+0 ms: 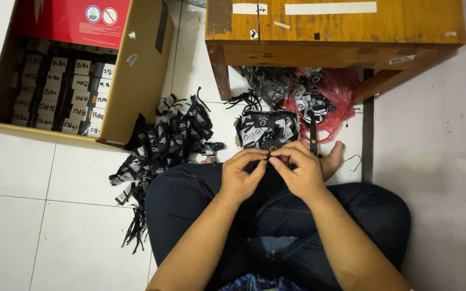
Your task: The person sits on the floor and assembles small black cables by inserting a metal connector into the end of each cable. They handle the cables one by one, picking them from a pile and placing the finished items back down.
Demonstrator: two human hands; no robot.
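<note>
I sit cross-legged on a white tiled floor. My left hand (242,175) and my right hand (297,170) meet over my lap, fingertips pinched together on a small orange ring-shaped thing, perhaps a rubber band (272,149). Just beyond my fingers lies a bundle of black tags (265,128) with white printing. A loose heap of black tags with strings (171,137) spreads on the floor to the left of my knee.
A large cardboard box (136,81) at the upper left holds rows of bundled black tags with white labels. A wooden table (335,32) stands ahead, with a red plastic bag (338,91) of tags beneath it. A grey wall runs along the right.
</note>
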